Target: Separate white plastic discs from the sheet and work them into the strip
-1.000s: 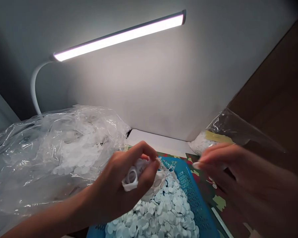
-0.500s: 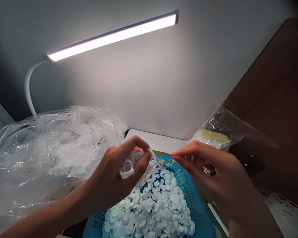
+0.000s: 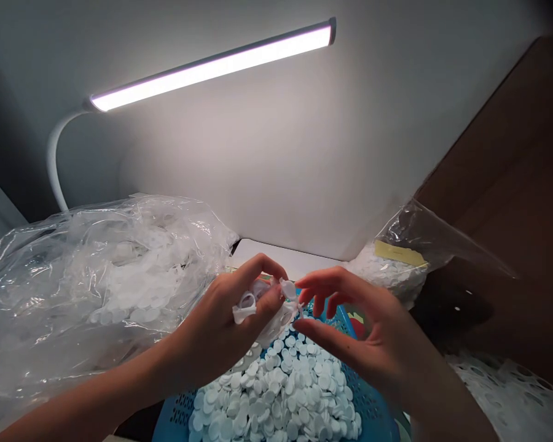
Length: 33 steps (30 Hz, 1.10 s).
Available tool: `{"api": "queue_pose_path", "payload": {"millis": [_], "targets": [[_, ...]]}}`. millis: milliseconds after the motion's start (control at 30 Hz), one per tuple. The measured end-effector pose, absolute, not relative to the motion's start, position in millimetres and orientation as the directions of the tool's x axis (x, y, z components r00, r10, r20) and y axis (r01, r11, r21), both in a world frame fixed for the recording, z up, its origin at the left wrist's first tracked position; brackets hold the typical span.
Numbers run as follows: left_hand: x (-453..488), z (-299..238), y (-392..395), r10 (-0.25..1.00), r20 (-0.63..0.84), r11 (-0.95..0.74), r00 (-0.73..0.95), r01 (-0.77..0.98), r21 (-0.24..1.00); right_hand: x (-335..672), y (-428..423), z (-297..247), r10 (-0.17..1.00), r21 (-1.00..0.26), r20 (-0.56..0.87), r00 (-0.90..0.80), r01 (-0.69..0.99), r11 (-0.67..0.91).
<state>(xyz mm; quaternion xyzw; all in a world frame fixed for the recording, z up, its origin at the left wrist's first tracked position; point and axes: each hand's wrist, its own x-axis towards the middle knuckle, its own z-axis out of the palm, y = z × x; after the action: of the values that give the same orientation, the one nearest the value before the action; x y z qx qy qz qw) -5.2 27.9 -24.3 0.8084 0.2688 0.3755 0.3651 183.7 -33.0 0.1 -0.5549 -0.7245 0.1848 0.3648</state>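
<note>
My left hand [image 3: 230,325] is closed around a crumpled strip of white punched sheet [image 3: 247,304], held above a blue basket [image 3: 369,412]. The basket is heaped with several small white round discs [image 3: 286,393]. My right hand [image 3: 350,334] is just to the right of the strip. Its thumb and forefinger pinch at the strip's free end [image 3: 289,290], and the other fingers are curled loosely. Both hands hover over the far end of the basket.
A large clear plastic bag [image 3: 96,282] of white punched sheets fills the left side. A smaller clear bag [image 3: 405,258] of white discs with a yellow label lies at the right. A lit bar lamp [image 3: 212,61] hangs overhead. White punched scrap [image 3: 511,393] lies at the lower right by a brown panel.
My right hand came in from the right and closed on the strip's end beside my left hand. My left hand held the strip throughout, shifting only slightly.
</note>
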Motion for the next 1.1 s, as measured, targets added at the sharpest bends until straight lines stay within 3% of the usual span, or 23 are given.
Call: {"api": "queue_pose_path", "payload": {"millis": [200, 467, 767, 933, 1100], "targets": [[-5.4, -23.4, 29.8, 0.749, 0.309, -0.458, 0.586, 0.120, 0.881, 184.2, -28.6, -2.0, 0.950, -0.708, 0.276, -0.146, 0.638, 0.304], [-5.2, -21.2, 33.6, 0.669, 0.061, -0.078, 0.741, -0.012, 0.997, 187.3, -27.0, -5.3, 0.931, -0.810, 0.360, -0.060, 0.475, 0.344], [-3.5, -24.3, 35.1, 0.684, 0.019, -0.010, 0.729, -0.017, 1.000, 184.5, -26.2, -7.8, 0.948, -0.847, 0.317, -0.037, 0.439, 0.300], [-3.9, -23.9, 35.8, 0.703, -0.014, -0.024, 0.712, 0.043, 0.999, 181.3, -27.9, -6.6, 0.917, -0.837, 0.393, 0.070, 0.440, 0.325], [-3.8, -23.2, 35.1, 0.685, -0.024, -0.013, 0.728, 0.045, 0.999, 178.6, -29.8, -8.4, 0.938, -0.762, 0.340, -0.061, 0.566, 0.313]]}}
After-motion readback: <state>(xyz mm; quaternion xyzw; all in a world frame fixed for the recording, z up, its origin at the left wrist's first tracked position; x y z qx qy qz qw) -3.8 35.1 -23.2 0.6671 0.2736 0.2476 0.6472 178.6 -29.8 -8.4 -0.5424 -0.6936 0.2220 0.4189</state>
